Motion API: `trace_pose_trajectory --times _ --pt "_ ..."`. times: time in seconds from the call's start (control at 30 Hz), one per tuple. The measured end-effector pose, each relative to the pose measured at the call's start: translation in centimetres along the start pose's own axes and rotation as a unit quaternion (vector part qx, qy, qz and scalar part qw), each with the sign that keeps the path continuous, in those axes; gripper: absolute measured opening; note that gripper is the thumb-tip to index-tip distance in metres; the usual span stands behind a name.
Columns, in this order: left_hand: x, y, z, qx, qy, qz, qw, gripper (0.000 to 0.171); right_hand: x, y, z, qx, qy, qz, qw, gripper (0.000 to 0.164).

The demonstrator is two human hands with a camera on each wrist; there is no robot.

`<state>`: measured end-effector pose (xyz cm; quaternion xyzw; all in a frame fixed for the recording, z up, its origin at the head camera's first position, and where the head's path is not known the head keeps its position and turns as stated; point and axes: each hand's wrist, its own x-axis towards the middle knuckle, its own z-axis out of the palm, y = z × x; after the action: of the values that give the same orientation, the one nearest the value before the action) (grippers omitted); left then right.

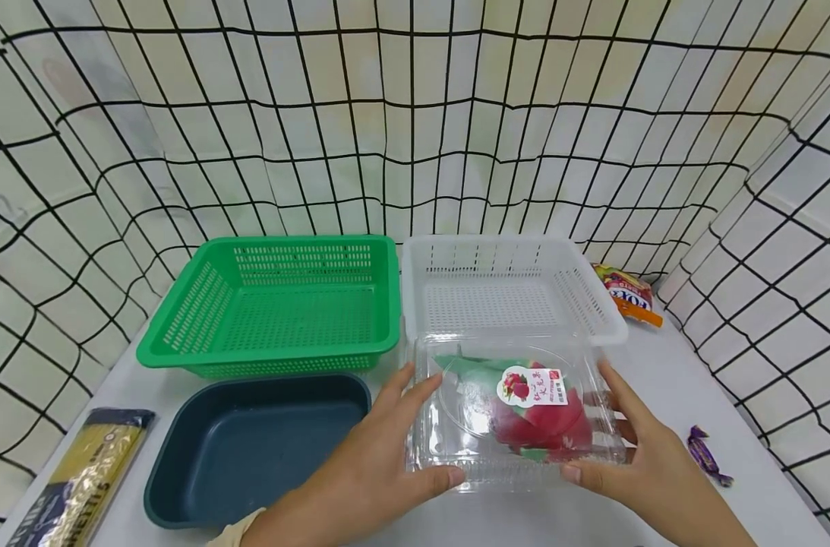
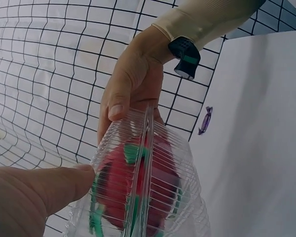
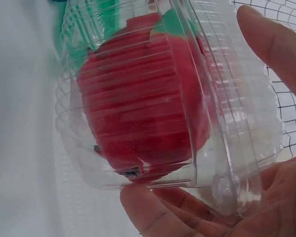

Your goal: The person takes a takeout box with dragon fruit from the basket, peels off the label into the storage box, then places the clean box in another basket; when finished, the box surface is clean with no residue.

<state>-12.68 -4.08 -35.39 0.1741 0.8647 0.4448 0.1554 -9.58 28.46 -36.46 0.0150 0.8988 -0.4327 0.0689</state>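
Observation:
A clear plastic clamshell container (image 1: 479, 444) sits between both hands in front of the white basket, its lid overlapping the basket's front rim in the head view. Inside lies a red dragon fruit (image 1: 541, 425) with green tips, under a white label (image 1: 532, 386). My left hand (image 1: 380, 456) holds the container's left side, thumb at the front corner and fingers on the lid's edge. Its right side is gripped by my right hand (image 1: 650, 452), thumb in front. From the right wrist, the fruit (image 3: 143, 98) shows large through the ribbed wall, with fingers (image 3: 163, 212) underneath.
A green basket (image 1: 271, 357) and a white basket (image 1: 595, 304) stand at the back. In front of the green one is a dark blue tub (image 1: 158, 486). Spaghetti (image 1: 86, 479) lies far left; a snack bag (image 1: 626, 292) and a purple-wrapped candy (image 1: 707, 456) are at right. Black netting (image 1: 415, 99) encloses the table.

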Motion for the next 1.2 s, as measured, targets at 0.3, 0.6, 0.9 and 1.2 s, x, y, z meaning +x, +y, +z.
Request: trace_pose_trajectory --times 0.3,0.6,0.9,1.2 --pt "-0.5 -2.1 1.6 -0.038 -0.030 -0.017 0.9987 0.099 -0.5 2.3 1.4 -0.023 -0.041 0.053 0.998 0.120" --pt "-0.3 -4.0 3.1 -0.037 -0.013 -0.005 0.9992 0.096 0.4 3.7 2.7 0.001 -0.053 0.046 0.998 0.119" --pt "0.1 -5.1 4.2 -0.038 -0.007 -0.007 0.9992 0.094 1.2 4.3 3.2 0.011 -0.061 0.051 0.997 0.120" --pt "0.6 -5.3 4.8 -0.021 -0.001 0.004 0.9998 0.092 1.8 5.3 3.2 0.028 -0.063 0.058 0.996 0.119"
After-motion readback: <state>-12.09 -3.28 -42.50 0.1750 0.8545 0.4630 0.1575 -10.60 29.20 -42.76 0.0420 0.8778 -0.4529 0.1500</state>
